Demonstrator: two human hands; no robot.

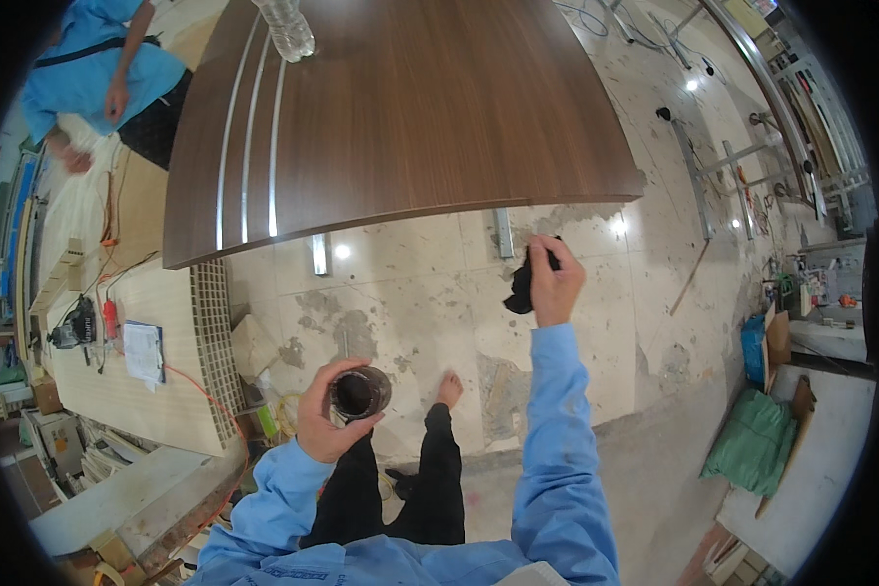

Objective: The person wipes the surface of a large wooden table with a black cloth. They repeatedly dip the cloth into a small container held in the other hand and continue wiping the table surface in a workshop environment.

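Note:
My left hand (324, 420) grips a small open jar (359, 392) with a dark liquid inside, held near my waist. My right hand (553, 280) is raised at arm's length and clutches a dark crumpled cloth (523, 285) just below the front edge of a large brown wood-grain panel (410, 107). The panel has three pale metal strips running along its left part. My legs in black trousers and one bare foot (448, 388) show below on the stained floor.
A clear plastic bottle (288, 27) stands on the panel's far end. Another person in a blue shirt (88, 68) is at the upper left. A light workbench (117, 332) with power tools, a clipboard and an orange cable lies to the left. Green sacks (752, 439) sit at the right.

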